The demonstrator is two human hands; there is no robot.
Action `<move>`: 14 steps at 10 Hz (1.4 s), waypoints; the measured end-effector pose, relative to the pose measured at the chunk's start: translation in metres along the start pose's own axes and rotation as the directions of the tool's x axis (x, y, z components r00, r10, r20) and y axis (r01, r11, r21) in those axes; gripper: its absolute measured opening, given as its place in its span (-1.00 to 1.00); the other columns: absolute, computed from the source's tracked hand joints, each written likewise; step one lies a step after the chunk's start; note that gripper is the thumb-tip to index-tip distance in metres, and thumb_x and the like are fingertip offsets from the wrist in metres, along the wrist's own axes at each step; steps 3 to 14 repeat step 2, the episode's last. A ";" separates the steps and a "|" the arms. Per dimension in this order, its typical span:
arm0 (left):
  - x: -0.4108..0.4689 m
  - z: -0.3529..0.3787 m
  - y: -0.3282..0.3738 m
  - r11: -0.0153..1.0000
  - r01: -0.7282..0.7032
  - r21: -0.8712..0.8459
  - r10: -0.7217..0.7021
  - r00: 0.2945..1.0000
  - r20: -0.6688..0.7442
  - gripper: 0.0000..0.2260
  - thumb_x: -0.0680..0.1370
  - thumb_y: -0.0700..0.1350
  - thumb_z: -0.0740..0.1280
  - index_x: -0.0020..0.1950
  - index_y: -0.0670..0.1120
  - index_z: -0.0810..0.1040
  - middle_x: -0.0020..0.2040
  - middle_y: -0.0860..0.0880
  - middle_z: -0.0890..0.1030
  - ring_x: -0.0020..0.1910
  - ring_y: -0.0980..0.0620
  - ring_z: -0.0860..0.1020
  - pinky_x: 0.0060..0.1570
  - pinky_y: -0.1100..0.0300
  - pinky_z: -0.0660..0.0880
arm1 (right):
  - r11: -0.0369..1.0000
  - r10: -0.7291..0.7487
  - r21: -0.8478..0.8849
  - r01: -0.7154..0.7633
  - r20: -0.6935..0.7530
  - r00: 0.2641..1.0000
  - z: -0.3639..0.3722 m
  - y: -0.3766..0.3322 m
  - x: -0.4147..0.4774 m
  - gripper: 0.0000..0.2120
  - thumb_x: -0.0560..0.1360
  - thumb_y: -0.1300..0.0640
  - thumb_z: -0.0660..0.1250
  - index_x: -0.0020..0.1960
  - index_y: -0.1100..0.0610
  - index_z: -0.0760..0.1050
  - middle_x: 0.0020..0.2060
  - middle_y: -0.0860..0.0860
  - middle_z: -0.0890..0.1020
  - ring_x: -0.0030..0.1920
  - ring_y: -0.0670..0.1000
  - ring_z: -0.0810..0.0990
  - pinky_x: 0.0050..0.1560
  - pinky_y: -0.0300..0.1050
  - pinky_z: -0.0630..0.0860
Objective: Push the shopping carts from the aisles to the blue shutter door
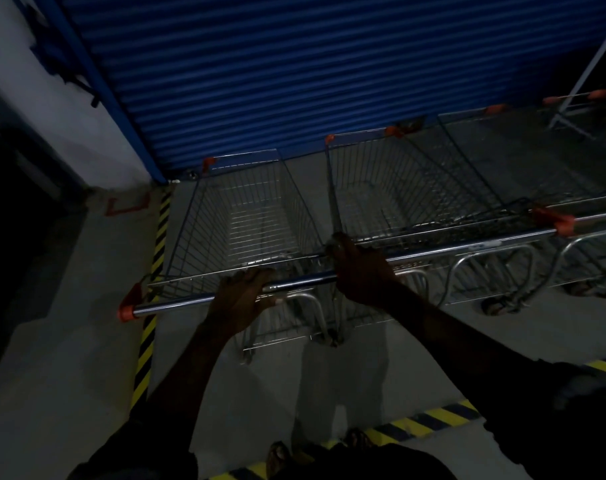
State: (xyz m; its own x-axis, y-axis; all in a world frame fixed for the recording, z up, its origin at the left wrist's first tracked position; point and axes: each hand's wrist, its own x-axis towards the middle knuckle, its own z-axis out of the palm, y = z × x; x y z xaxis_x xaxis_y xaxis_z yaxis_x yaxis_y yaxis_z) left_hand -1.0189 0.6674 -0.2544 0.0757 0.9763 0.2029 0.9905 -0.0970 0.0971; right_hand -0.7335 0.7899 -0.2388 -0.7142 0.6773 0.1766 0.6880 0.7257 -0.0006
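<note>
Left hand [240,301] and right hand [358,268] clench one cart's handle bar [176,304] (orange-capped), blue shutter door [294,71] at twelve o'clock.

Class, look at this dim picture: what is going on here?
A person grips the steel handlebar of a wire shopping cart with the left hand and the right hand. The cart's front is close to the blue ribbed shutter door. More wire carts stand in a row to its right, along the door.
</note>
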 end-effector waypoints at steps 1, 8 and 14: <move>-0.005 -0.003 0.026 0.996 0.048 -0.072 -0.049 0.999 -0.015 -0.37 0.55 0.40 0.13 0.52 0.10 0.39 0.40 0.06 0.51 0.35 -0.04 0.49 0.28 -0.08 0.42 | 1.000 0.024 0.000 -0.024 -0.032 0.999 0.007 0.004 -0.012 -0.34 0.52 -0.03 0.32 0.57 0.09 0.25 0.53 0.19 0.33 0.21 0.27 0.57 0.13 0.18 0.51; -0.005 0.001 0.044 0.996 0.047 -0.073 -0.048 0.999 -0.015 -0.38 0.56 0.37 0.15 0.54 0.10 0.36 0.43 0.06 0.48 0.40 -0.02 0.45 0.36 -0.10 0.35 | 0.999 0.034 -0.003 -0.034 -0.048 0.998 0.005 0.009 -0.022 -0.24 0.48 -0.05 0.31 0.62 0.11 0.19 0.55 0.20 0.32 0.34 0.27 0.46 0.28 0.21 0.40; -0.005 0.001 0.044 0.996 0.047 -0.073 -0.048 0.999 -0.015 -0.38 0.56 0.37 0.15 0.54 0.10 0.36 0.43 0.06 0.48 0.40 -0.02 0.45 0.36 -0.10 0.35 | 0.999 0.034 -0.003 -0.034 -0.048 0.998 0.005 0.009 -0.022 -0.24 0.48 -0.05 0.31 0.62 0.11 0.19 0.55 0.20 0.32 0.34 0.27 0.46 0.28 0.21 0.40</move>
